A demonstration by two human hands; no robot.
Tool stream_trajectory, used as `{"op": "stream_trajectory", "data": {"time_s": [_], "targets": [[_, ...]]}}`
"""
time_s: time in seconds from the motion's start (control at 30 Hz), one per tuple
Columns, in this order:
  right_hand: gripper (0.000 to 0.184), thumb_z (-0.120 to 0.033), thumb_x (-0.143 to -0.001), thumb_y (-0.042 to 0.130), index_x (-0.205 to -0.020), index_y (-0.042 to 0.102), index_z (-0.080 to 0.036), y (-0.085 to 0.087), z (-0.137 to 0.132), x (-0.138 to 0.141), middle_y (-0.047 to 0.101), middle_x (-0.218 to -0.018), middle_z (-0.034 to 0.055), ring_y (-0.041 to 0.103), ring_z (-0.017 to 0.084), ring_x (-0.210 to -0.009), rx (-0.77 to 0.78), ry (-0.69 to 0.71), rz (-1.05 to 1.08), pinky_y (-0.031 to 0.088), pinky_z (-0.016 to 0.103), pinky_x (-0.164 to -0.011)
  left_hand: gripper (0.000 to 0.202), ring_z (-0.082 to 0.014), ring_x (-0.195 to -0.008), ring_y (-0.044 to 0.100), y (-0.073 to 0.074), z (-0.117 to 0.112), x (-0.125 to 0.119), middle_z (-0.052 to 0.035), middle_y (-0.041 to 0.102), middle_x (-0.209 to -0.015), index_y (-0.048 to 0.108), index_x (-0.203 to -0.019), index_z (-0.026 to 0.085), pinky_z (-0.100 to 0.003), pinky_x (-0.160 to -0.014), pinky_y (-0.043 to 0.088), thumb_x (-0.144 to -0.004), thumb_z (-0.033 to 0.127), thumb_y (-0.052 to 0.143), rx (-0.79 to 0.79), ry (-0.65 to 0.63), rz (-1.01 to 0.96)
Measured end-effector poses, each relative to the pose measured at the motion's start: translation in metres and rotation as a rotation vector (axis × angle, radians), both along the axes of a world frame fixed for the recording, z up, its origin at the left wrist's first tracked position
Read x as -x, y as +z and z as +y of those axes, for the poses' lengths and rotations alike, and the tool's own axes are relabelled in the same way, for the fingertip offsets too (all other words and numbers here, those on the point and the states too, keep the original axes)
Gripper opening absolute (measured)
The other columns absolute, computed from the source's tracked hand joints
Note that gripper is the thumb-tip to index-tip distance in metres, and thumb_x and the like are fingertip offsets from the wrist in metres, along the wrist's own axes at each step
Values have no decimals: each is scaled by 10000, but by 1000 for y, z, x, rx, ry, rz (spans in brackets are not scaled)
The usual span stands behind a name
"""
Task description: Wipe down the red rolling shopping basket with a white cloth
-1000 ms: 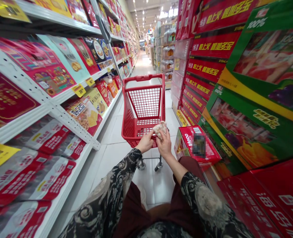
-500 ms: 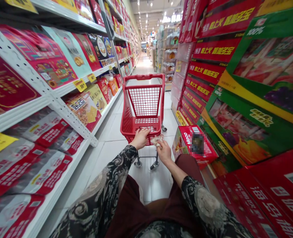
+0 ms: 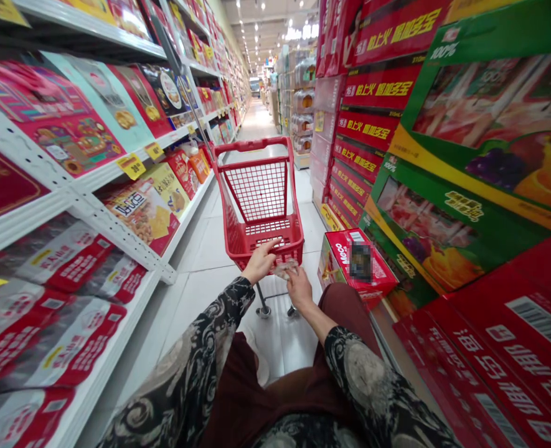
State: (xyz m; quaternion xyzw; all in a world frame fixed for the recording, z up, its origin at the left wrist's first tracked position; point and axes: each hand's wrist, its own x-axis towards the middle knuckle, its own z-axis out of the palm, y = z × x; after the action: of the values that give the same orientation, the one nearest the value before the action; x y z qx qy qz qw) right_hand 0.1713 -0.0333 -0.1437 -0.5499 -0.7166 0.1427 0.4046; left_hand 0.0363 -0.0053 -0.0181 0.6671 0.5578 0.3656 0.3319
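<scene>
A small red shopping cart (image 3: 231,239) with a grid back stands right in front of my knees, its basket holding nothing that I can make out. My left hand (image 3: 259,261) is over the cart's near edge, fingers stretched forward and apart; whether it touches the rim I cannot tell. Beside it, my right hand (image 3: 299,287) pinches a small crumpled, pale, shiny piece (image 3: 285,269), perhaps plastic film, just in front of the cart. Blur hides its exact kind.
Shelves (image 3: 93,183) of boxed snacks and bottle packs line my left side. On the right are stacked red drink cartons (image 3: 373,124) and green juice boxes (image 3: 424,218). A red Meco box (image 3: 340,246) sits by my right knee. The tiled aisle (image 3: 256,118) runs ahead.
The view has turned slightly right, so the cart and shelves appear farther left. The cart looks a little rotated. My left fingers have spread more; my right hand still pinches the crumpled piece.
</scene>
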Motion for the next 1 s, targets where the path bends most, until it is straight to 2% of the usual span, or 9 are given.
{"op": "stream_trajectory", "data": {"time_s": [0.07,0.2,0.27,0.5,0.6,0.67,0.8,0.9,1.0], "targets": [[390,-53,-700,470,-1018,637,-206,5,-3,-6,530,-1068,92,525,209,-1005,-36,-5,46,483,357,-859,580,-199,-1186,477,1,-1,-1,-31,588,-1219,594,-1131,174,-352,-1066,299,-590,72,412,12,-17,-34],[364,-94,-750,448,-1056,617,-196,36,0,-9,494,-1132,100,495,206,-1077,-228,-15,188,435,362,-934,564,-205,-1183,482,2,2,0,-50,586,-1220,594,-1118,158,-351,-1039,340,-581,97,432,72,-19,-175],[351,-106,-759,447,-1051,620,-193,44,4,-3,494,-1133,101,486,209,-1083,-243,-6,205,421,369,-947,559,-212,-1175,488,4,4,-1,-67,581,-1225,589,-1114,143,-351,-1020,363,-576,108,440,96,0,-235],[317,-106,-683,480,-932,658,-193,32,-4,1,572,-931,60,557,197,-912,63,53,246,477,342,-836,478,-216,-1154,503,5,-24,0,-70,608,-1179,599,-1058,161,-375,-1011,363,-585,154,531,93,18,-426],[291,-184,-713,494,-968,633,-184,43,-18,-4,598,-854,23,583,154,-732,217,35,512,516,274,-665,454,-223,-1106,535,-8,-46,-2,-89,616,-1153,590,-1042,162,-389,-976,387,-594,223,632,123,132,-521],[277,-244,-753,476,-986,615,-188,55,-25,-2,614,-792,-2,577,127,-621,338,136,699,507,235,-554,461,-220,-1037,575,-16,-56,-8,-95,639,-1102,586,-1027,160,-376,-923,424,-594,281,686,234,141,-605],[273,-278,-811,384,-908,613,-163,74,-32,13,641,-720,16,610,149,-618,440,329,822,528,275,-586,450,-186,-774,644,-20,-65,-19,-73,690,-860,592,-937,127,-323,-745,491,-566,339,731,408,134,-810],[276,-271,-793,422,-960,601,-144,84,-36,17,659,-875,86,630,206,-831,269,229,634,523,354,-752,417,-143,-619,624,-17,-63,-14,-12,672,-711,588,-866,131,-280,-644,493,-506,269,748,361,291,-876],[424,-261,-767,489,-1172,516,-138,92,-43,15,501,-1259,150,440,244,-1199,-69,186,328,367,426,-997,363,-117,-545,595,-12,-59,-3,25,645,-633,584,-830,138,-249,-579,481,-508,220,731,325,383,-865]]}}
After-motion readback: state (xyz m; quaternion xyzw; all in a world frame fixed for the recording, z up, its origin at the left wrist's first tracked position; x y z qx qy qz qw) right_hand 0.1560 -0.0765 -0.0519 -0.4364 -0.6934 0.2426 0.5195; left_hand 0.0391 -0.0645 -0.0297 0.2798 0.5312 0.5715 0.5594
